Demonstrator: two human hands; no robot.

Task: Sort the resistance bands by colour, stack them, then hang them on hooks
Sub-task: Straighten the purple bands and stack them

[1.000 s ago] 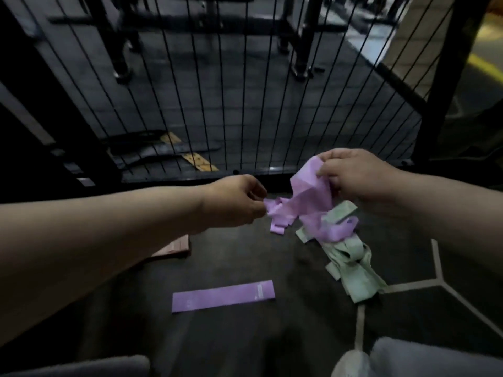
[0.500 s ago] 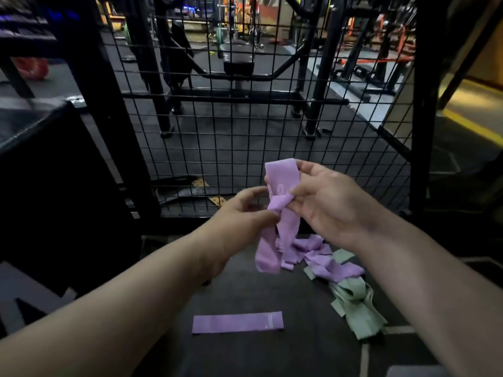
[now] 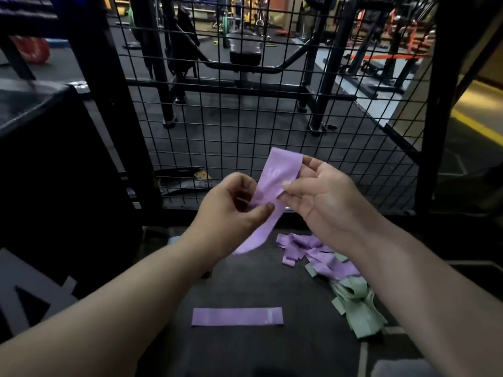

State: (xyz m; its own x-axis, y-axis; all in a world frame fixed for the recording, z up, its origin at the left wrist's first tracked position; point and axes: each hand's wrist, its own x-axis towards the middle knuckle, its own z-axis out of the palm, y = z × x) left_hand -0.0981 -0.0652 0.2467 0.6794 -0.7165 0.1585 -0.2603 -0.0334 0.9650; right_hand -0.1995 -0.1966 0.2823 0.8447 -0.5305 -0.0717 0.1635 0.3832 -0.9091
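Note:
I hold one purple resistance band [image 3: 275, 180] up in front of the wire mesh. My right hand [image 3: 318, 197] pinches its upper part between thumb and fingers. My left hand [image 3: 234, 210] pinches it lower down, and the band's tail hangs below. On the dark floor lies a flat purple band [image 3: 236, 317], laid out straight. To its right sits a loose heap of purple bands [image 3: 313, 251] mixed with green bands [image 3: 356, 308].
A black wire mesh panel [image 3: 245, 118] with thick posts stands right behind my hands. A black box [image 3: 54, 159] fills the left side. Gym benches and racks show beyond the mesh. Pale floor lines run at the lower right.
A purple band has been lifted out of the heap and raised in both hands. My view has tilted upward, showing more of the gym behind the mesh.

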